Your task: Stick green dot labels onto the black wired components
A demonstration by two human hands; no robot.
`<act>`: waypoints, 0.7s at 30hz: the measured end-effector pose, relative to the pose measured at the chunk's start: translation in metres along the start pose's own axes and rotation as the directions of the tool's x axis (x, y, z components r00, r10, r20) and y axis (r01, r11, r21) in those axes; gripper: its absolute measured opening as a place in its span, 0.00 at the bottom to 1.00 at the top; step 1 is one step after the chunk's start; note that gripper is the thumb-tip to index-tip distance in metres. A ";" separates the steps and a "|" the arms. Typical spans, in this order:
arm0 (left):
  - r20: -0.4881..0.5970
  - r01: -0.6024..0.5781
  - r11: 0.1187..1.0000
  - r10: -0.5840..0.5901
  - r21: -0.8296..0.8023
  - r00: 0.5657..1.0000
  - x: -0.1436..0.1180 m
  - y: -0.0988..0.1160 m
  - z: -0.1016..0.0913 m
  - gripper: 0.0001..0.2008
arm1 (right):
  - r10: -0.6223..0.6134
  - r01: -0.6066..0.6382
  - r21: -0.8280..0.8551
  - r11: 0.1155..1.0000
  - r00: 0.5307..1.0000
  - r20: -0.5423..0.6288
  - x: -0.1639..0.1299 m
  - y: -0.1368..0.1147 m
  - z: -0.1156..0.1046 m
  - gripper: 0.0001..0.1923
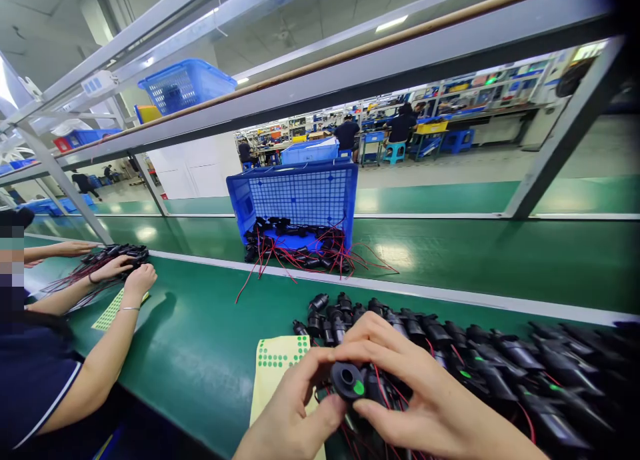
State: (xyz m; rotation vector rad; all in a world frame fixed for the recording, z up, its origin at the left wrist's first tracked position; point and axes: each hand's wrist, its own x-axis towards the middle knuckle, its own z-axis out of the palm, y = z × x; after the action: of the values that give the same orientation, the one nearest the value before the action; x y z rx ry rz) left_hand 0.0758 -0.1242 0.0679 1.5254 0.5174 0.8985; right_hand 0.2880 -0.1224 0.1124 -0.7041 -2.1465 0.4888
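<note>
My left hand (290, 407) and my right hand (425, 393) together hold one small black part (350, 382) with red wires. A round green sticker (359, 387) sits on its front face. Left thumb and fingers pinch the part's left side, and the right hand wraps it from above and from the right. Directly beyond my hands lies a row of several similar black parts (450, 340) with red wires. A yellowish sheet of green dot stickers (277, 367) lies under my left hand.
A blue plastic crate (300, 197) tipped on its side spills black wired parts (300, 250) onto the green belt (200, 340). At the left a co-worker's hands (125, 277) rest on another pile of parts beside a sticker sheet (113, 310). A metal frame runs overhead.
</note>
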 end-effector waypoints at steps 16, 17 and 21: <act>-0.184 -0.129 0.989 0.140 0.071 0.973 0.001 -0.022 0.007 0.16 | 0.068 -0.077 0.177 0.981 0.996 0.060 -0.002 0.004 0.001 0.36; -0.178 -0.105 0.990 0.119 0.089 0.977 0.002 -0.019 0.005 0.16 | 0.070 -0.078 0.184 0.980 0.996 0.047 -0.001 0.004 0.000 0.34; -0.122 0.115 0.914 -0.072 0.389 0.990 0.004 -0.009 -0.024 0.26 | 0.146 -0.122 0.273 0.954 0.987 -0.069 -0.006 0.006 -0.021 0.17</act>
State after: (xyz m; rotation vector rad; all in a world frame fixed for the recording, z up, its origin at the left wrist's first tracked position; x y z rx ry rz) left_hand 0.0609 -0.1045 0.0596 1.8046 0.8850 0.8352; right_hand 0.3093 -0.1194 0.1181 -0.7059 -1.9109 0.7903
